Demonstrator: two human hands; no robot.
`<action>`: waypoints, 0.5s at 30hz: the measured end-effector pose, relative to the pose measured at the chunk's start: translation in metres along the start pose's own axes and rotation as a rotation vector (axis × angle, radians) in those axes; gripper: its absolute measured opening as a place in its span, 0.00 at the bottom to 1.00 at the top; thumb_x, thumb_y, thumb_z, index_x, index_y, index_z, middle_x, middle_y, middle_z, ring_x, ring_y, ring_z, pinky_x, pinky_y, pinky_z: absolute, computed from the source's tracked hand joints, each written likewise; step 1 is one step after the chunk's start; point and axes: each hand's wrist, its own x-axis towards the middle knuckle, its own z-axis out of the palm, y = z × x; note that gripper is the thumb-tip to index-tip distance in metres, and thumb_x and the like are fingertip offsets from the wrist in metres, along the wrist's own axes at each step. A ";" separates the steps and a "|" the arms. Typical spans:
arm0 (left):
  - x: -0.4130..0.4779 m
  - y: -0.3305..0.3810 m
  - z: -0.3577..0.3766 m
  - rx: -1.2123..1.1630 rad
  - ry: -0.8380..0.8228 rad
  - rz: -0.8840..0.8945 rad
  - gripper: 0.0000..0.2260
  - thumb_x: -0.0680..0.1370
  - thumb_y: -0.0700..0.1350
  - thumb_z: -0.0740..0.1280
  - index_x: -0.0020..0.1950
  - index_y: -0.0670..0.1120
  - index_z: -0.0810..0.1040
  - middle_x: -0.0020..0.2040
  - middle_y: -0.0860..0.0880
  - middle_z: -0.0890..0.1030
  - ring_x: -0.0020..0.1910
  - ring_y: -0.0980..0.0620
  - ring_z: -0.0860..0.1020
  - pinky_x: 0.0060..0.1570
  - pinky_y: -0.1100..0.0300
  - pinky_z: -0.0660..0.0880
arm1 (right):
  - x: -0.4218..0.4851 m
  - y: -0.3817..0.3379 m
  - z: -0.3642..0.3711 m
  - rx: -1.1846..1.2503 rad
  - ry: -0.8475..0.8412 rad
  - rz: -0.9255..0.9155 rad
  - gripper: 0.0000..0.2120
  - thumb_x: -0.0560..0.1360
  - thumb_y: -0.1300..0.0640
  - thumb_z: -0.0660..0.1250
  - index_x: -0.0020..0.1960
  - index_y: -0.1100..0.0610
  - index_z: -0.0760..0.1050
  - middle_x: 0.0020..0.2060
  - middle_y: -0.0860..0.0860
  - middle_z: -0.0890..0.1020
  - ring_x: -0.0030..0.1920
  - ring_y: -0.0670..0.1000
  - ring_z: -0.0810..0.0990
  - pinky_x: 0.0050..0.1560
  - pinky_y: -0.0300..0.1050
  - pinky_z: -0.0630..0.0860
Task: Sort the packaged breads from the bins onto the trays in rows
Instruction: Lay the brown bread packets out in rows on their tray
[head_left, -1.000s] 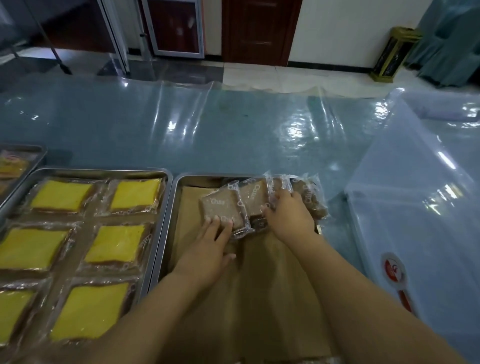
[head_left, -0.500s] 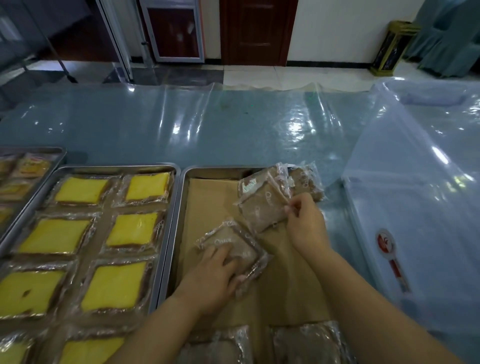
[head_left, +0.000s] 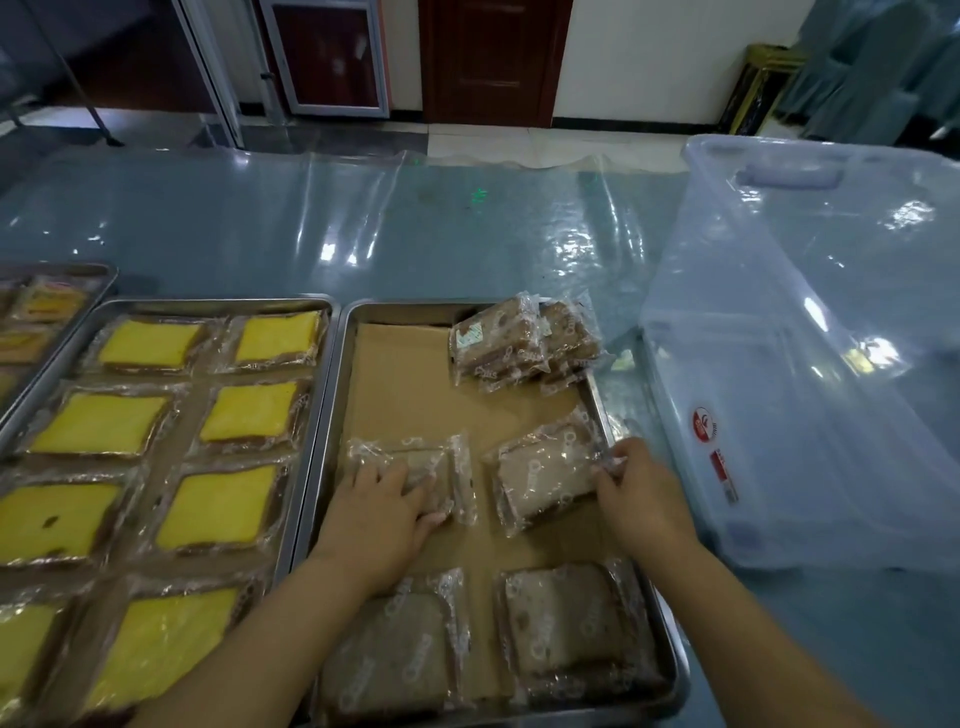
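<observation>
A metal tray (head_left: 332, 415) lined with brown paper holds packaged brown breads. My left hand (head_left: 379, 512) lies flat on one packet (head_left: 447, 467) in the tray's left column. My right hand (head_left: 641, 493) pinches the wrapper edge of a second packet (head_left: 545, 475) lying beside it on the right. Two more brown packets (head_left: 395, 654) (head_left: 566, 629) lie in the nearest row. A small pile of brown packets (head_left: 519, 343) sits at the tray's far right corner.
To the left stands a tray (head_left: 218, 304) of yellow cake packets (head_left: 254, 413) in rows, and a third tray (head_left: 98, 270) at the far left. A clear plastic bin (head_left: 810, 395) stands right of the brown tray. The table (head_left: 363, 228) has a glossy plastic cover.
Both hands drew one brown packet each from the far pile toward me and laid them side by side mid-tray. The camera tilted down, showing the nearest row.
</observation>
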 end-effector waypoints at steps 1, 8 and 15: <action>-0.003 0.000 0.001 0.009 0.004 -0.011 0.25 0.78 0.63 0.48 0.72 0.56 0.62 0.64 0.51 0.69 0.60 0.46 0.66 0.57 0.52 0.65 | -0.004 -0.002 -0.002 -0.087 -0.010 -0.012 0.10 0.76 0.52 0.64 0.54 0.52 0.67 0.43 0.48 0.78 0.41 0.48 0.76 0.37 0.44 0.72; -0.017 -0.004 0.009 -0.199 -0.018 -0.022 0.23 0.80 0.59 0.51 0.73 0.53 0.62 0.70 0.47 0.61 0.70 0.47 0.57 0.67 0.50 0.62 | -0.014 -0.011 0.010 -0.414 0.085 -0.333 0.21 0.73 0.58 0.64 0.66 0.53 0.68 0.64 0.55 0.69 0.62 0.56 0.64 0.59 0.48 0.68; -0.032 -0.007 0.009 -0.309 -0.037 0.004 0.20 0.81 0.55 0.50 0.74 0.55 0.62 0.76 0.51 0.57 0.74 0.50 0.52 0.71 0.53 0.56 | -0.017 0.002 0.028 -0.469 -0.266 -0.431 0.20 0.80 0.51 0.56 0.71 0.44 0.63 0.74 0.48 0.59 0.74 0.54 0.52 0.69 0.51 0.59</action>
